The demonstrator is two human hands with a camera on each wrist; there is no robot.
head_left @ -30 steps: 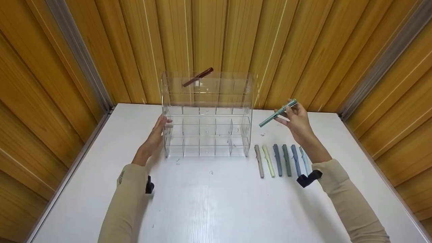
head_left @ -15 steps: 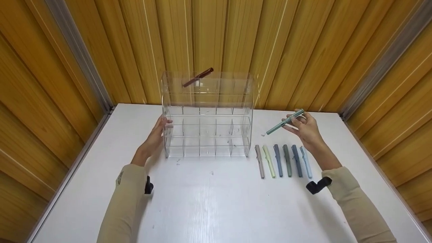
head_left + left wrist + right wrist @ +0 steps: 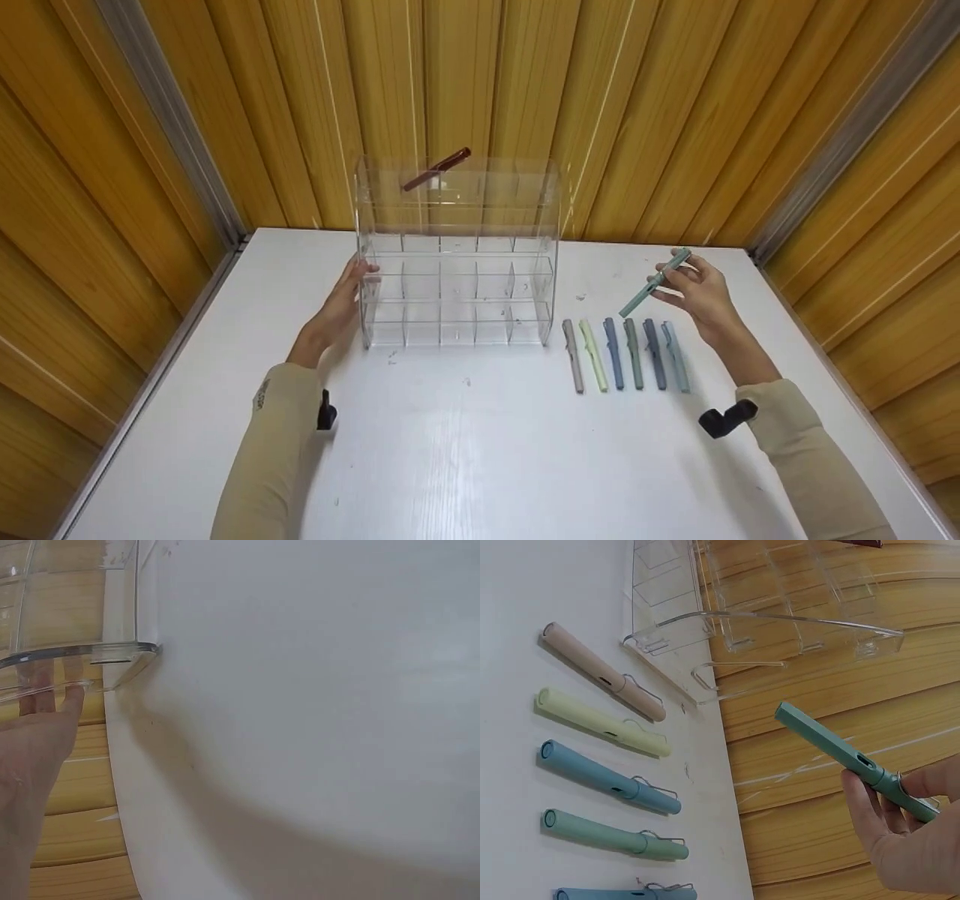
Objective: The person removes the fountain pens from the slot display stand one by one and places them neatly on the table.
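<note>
A clear acrylic organizer with tiers of compartments stands on the white table. My left hand touches its left side panel, its fingers extended; in the left wrist view they show through the plastic. Over the table's right side, my right hand pinches a green pen between thumb and fingers. This pen is tilted, with its clip end in the fingers and its other end pointing down-left. A dark red pen lies slanted at the organizer's top.
Several pens lie side by side right of the organizer: beige, pale yellow, blue, green, dark blue and light blue. Yellow wood-look panels enclose the table.
My right hand has moved right and nearer to me, carrying the green pen away from the organizer to above the row's right part. The left hand stays at the organizer's side.
</note>
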